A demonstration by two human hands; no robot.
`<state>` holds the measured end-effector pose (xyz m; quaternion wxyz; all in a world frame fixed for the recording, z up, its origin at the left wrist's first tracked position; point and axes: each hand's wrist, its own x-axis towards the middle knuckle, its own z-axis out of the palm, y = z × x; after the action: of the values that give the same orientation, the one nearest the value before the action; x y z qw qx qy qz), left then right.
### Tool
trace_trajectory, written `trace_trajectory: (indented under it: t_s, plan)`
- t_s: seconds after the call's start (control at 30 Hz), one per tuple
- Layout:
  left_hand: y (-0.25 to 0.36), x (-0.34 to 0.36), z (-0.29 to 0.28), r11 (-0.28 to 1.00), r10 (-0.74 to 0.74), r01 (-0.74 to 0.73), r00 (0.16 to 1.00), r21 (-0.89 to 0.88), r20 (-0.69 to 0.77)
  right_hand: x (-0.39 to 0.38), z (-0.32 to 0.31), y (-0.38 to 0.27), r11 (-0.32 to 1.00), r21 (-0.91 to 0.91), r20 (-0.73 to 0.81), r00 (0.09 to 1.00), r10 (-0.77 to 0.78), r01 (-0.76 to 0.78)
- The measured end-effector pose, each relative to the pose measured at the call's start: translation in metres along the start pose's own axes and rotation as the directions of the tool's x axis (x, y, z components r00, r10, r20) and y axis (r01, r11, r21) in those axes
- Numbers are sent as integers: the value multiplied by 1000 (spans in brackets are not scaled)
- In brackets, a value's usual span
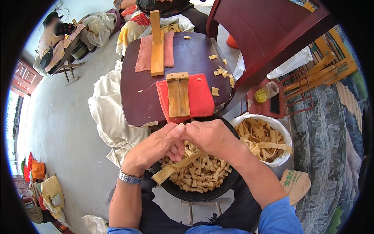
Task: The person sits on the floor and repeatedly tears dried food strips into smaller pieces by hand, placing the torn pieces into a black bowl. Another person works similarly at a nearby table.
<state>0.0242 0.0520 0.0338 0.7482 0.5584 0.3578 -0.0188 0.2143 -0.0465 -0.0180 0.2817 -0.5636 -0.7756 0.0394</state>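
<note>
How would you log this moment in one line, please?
left hand and right hand: meeting | pale strip: slanting below them, over basin | basin: black, holding short pieces | grip: partly hidden

The right hand (208,136) is seen from its back, so most of its fingertips are hidden, and what the left hand (161,146) pinches against them is too small to tell. The upper end of the pale flat strip (177,167) disappears beneath the right hand. Hands and forearms cover parts of the black basin (206,198), which itself hides most of the stool (191,212). The lower edge cuts the blue sleeve (278,218); the upper edge crops the seated co-worker (161,8) and the dark red chair (253,35).
</note>
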Motion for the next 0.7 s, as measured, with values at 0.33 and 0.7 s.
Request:
trace_trajectory:
  t_s: [0.33,0.7]
  plan:
    - [-7,-11,-16,983,183,-185,975,-6,-125,-5,-20,-3,911,256,352,909,224,-324]
    - [-11,-33,-32,951,303,-309,937,-6,-174,-26,-57,4,-142,776,624,713,321,-615]
